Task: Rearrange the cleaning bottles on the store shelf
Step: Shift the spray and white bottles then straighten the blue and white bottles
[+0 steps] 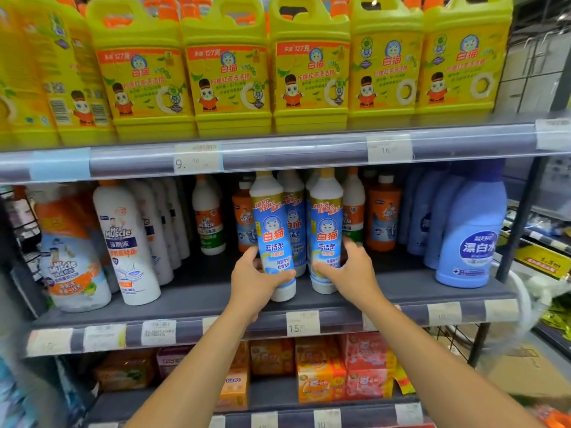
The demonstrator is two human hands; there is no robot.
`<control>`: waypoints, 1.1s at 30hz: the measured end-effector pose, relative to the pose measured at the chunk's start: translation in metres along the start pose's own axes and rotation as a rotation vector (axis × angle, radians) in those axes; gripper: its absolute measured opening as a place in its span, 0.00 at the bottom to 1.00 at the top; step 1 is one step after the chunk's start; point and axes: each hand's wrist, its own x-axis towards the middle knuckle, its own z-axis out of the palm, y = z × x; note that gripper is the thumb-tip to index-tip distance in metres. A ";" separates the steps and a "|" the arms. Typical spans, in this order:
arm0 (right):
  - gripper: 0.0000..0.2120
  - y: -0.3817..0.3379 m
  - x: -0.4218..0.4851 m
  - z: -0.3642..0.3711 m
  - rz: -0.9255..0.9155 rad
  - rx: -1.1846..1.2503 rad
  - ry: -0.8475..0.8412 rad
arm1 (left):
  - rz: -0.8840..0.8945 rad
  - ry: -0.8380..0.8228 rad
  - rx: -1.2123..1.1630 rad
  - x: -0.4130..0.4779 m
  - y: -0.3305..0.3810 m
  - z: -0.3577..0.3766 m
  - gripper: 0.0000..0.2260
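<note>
Two white bottles with blue cat labels stand upright at the front of the middle shelf [197, 301]. My left hand [256, 281] is wrapped around the lower part of the left blue-label bottle [272, 230]. My right hand [349, 270] grips the lower part of the right blue-label bottle [326, 230]. More bottles of the same kind stand right behind them. Both bottles rest near the shelf's front edge, a small gap apart.
White Mr Muscle bottles [126, 242] stand at the left, orange bottles [381, 214] behind, blue bleach bottles [469, 236] at the right. Yellow detergent jugs [309, 75] fill the upper shelf. Boxed soaps [321, 369] lie on the lower shelf. A black upright post [522, 217] borders the right.
</note>
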 end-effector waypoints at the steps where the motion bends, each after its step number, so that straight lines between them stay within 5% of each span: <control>1: 0.31 0.000 0.000 0.000 -0.004 0.009 -0.010 | 0.003 -0.002 0.003 0.001 0.000 0.002 0.25; 13: 0.31 -0.007 -0.007 -0.003 0.004 0.015 -0.049 | 0.043 -0.036 0.054 0.004 -0.003 0.023 0.32; 33: 0.32 -0.011 -0.011 -0.002 0.044 0.018 -0.121 | 0.048 -0.014 0.144 0.002 -0.006 0.025 0.31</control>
